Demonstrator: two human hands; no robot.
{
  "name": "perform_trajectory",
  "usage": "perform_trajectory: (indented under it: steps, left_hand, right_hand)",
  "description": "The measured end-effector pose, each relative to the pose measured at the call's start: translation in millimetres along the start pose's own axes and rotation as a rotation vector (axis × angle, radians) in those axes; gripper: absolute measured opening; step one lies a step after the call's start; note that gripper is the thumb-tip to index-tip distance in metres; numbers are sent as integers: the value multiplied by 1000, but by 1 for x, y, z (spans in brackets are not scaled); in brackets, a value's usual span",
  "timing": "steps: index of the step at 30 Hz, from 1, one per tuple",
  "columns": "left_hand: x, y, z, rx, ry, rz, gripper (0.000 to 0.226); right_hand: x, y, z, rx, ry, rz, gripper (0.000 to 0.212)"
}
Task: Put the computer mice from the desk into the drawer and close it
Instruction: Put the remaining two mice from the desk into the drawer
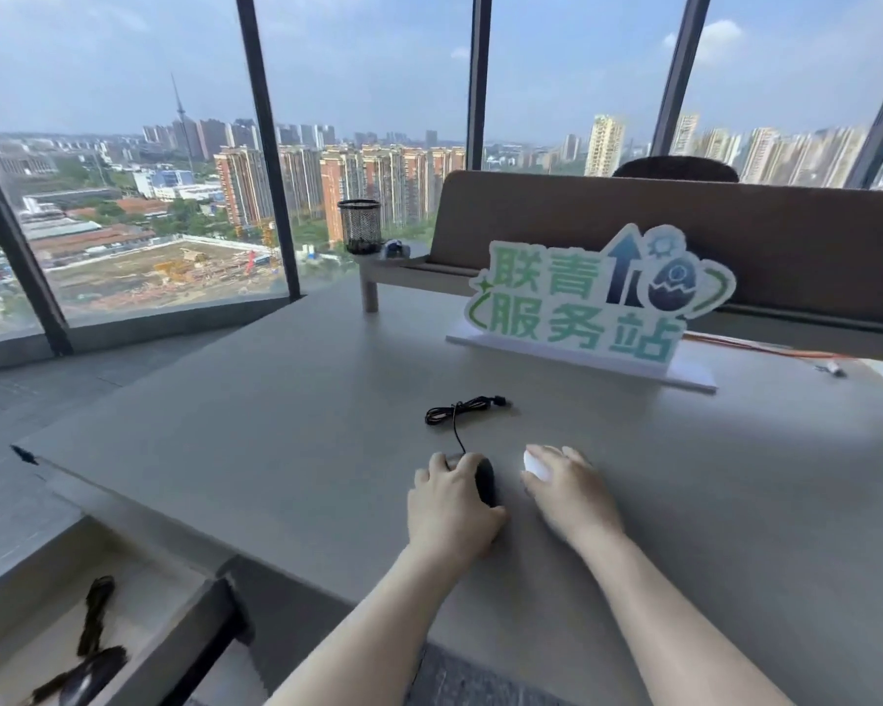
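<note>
Mice: two on desk (276, 425), black mouse (485, 479), white mouse (535, 466); one in drawer (174, 593).

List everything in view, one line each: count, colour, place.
black mouse: one, black, desk centre, under left hand
cable: one, black, bundled behind it
white mouse: one, white, under right hand
desk: one, grey
drawer: one, open, lower left
mouse in drawer: one, black, corded
sign: one, green-white, desk rear
mesh cup: one, black, on riser shelf
left hand: covering black mouse
right hand: covering white mouse
</note>
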State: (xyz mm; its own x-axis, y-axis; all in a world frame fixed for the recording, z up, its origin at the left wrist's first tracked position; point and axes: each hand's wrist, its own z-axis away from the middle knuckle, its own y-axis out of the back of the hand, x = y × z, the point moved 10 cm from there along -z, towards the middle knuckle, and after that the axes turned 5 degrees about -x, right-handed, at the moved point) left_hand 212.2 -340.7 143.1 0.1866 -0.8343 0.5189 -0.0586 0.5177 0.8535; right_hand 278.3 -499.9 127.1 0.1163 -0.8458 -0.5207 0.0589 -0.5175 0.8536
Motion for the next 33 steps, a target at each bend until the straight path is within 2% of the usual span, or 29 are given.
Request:
perform_trajectory:
  steps: [3, 6, 8, 11, 15, 19, 23, 27, 30, 33]
  left_hand:
    - [-13, 9, -7, 47, 115, -80, 43]
    - [-23, 20, -9, 96, 129, -93, 42]
    - [-34, 36, -3, 147, 127, 16, 46]
    - [-46, 86, 19, 324, 67, 190, 50]
    - [-69, 175, 62, 555, -3, 360, 46]
    - [-114, 250, 115, 730, 3, 386, 47]
    - [-187, 290, 167, 848, 117, 340, 47]
    - [-273, 295, 209, 887, 277, 306, 44]
    - [-344, 279, 229, 865, 443, 243, 46]
    - [-414, 249, 240, 746, 610, 196, 51]
  right_hand:
    - [-3, 9, 3, 30, -23, 167, 46]
    - [-11, 13, 9, 50, -19, 173, 44]
    - [-23, 18, 14, 94, 27, 87, 40]
    - [-57, 32, 29, 175, 136, -125, 45]
    - [-141, 44, 61, 197, 343, -308, 49]
    - [-232, 38, 98, 177, 523, -428, 52]
    - [-313, -14, 130, 40, 639, -485, 53]
    - [-372, -113, 156, -192, 667, -478, 46]
    - [-396, -196, 173, -382, 605, -467, 47]
    - [-410, -269, 185, -527, 522, -363, 56]
